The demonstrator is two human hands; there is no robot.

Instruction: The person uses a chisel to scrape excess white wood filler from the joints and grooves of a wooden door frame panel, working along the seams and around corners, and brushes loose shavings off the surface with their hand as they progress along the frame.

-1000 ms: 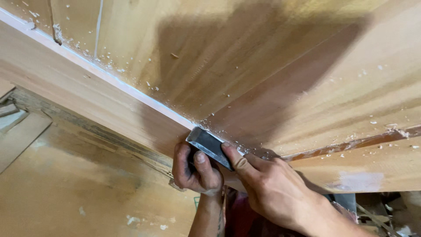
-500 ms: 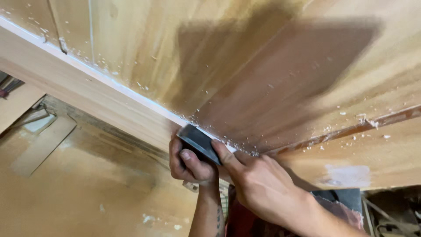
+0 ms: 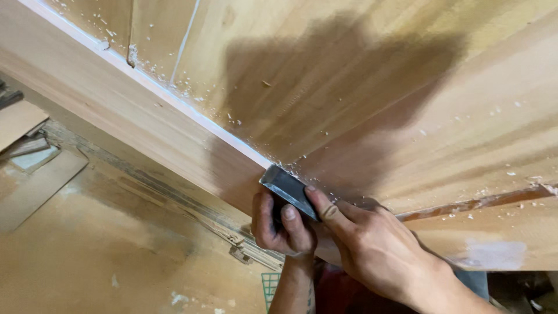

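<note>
From the head camera, looking down over the person's arms, a large pale wooden panel fills most of the view, its grain running in long streaks and a dark shadow lying across its middle. Along its near edge runs a thin white line of filler or glue, with small white crumbs scattered just beside it. At that edge sits a flat dark grey metal scraper blade, tilted, with its upper corner touching the white line. The left hand is wrapped around the lower part of the blade from underneath, thumb on its face, fingers curled closed on it. The right hand comes in from the lower right, its forefinger pressed flat on the blade's right end, so both hands are close together and clamped on the same tool. A reddish-brown strip crosses the panel to the right, with a whitish patch below it. Beneath the surface lies a dusty plywood floor with offcuts of board at the left.
</note>
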